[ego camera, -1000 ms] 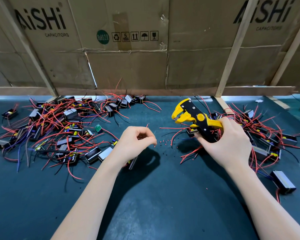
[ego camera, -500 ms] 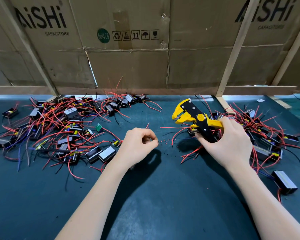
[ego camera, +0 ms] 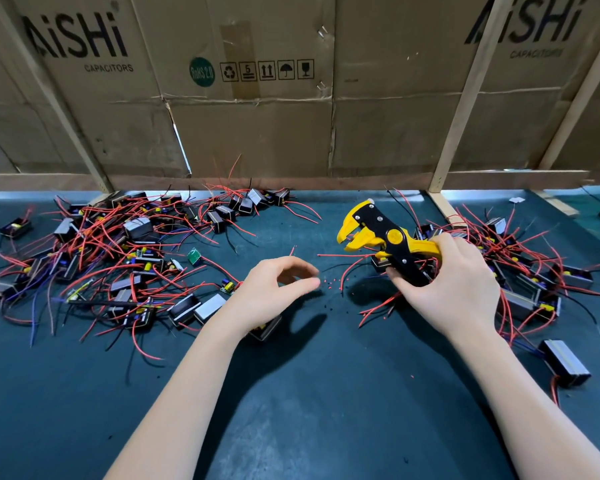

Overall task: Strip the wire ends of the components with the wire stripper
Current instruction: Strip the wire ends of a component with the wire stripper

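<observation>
while the right hand [ego camera: 454,289] grips the stripper [ego camera: 385,242] by its handles, fingers curled round the black one and thumb over the yellow one, the tool's head points away from the hand toward the left, jaws standing apart with no wire between them. the left hand [ego camera: 274,292] hovers just across from it, fingers loosely curled, thumb and forefinger a little apart, holding nothing that shows. between the two hands lie tiny red and black insulation bits [ego camera: 329,284] scattered on the mat [ego camera: 326,393], and a loose red wire [ego camera: 340,255] runs toward the tool's head. under and beyond the right hand sits the right pile [ego camera: 534,271] of components, small black rectangular blocks with thin red and black leads splaying out; its wires crowd the wrist. one block [ego camera: 565,363] lies apart, nearer the forearm. beyond the left hand spreads the left pile [ego camera: 118,258], a wider tangle of the same blocks, with a small green board [ego camera: 194,256] at its edge. a block [ego camera: 265,329] peeks from beneath the left wrist. the mat is dark teal, matte and flat. behind everything stands a cardboard wall [ego camera: 257,133], creased and taped, braced by pale wooden slats [ego camera: 465,98].
</observation>
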